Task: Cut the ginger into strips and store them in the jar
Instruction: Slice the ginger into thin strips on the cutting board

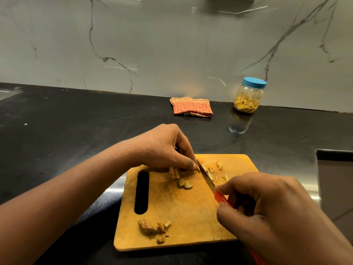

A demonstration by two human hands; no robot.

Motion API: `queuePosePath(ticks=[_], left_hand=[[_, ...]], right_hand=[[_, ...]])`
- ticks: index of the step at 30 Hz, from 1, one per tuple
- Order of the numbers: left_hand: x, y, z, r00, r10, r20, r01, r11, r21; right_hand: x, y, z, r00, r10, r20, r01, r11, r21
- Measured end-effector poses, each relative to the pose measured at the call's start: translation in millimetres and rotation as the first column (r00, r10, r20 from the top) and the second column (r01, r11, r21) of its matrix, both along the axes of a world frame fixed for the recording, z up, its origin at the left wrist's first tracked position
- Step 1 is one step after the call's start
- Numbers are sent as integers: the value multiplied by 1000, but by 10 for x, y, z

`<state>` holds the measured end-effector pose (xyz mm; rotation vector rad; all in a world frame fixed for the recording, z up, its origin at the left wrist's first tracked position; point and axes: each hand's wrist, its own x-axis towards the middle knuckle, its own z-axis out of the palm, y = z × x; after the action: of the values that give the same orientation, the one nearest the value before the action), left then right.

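Orange knife point(210, 183) is gripped by the right hand point(267, 211), ginger point(174, 173) pinned by the left hand point(162, 148) — fingertips point(192, 165) beside the blade point(205, 174) could be nicked by a slip.

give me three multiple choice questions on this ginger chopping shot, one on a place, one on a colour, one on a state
1. Where does the jar stand?
A. on a shelf
B. on the counter by the wall, right of the folded cloth
C. on the floor

2. What colour is the knife handle?
A. red
B. green
C. white

3. How is the jar's lid?
A. off, lying beside the jar
B. missing
C. on the jar

Answers:
1 B: it stands at the back of the counter, apart from the cloth.
2 A: red shows where the right hand grips it.
3 C: the blue lid caps the jar.
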<state>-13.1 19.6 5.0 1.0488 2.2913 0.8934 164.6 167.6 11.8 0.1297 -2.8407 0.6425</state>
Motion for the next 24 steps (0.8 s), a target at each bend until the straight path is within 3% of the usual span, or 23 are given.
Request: queuePosePath(ticks=[10, 24], left_hand=[[0, 2, -2, 1000, -20, -19, 20, 1000, 1], [-7, -2, 1, 999, -36, -27, 36, 999, -2]], right_hand=[[6, -24, 69, 999, -28, 45, 25, 997, 70], [-59, -87, 70, 997, -38, 68, 35, 998, 44]])
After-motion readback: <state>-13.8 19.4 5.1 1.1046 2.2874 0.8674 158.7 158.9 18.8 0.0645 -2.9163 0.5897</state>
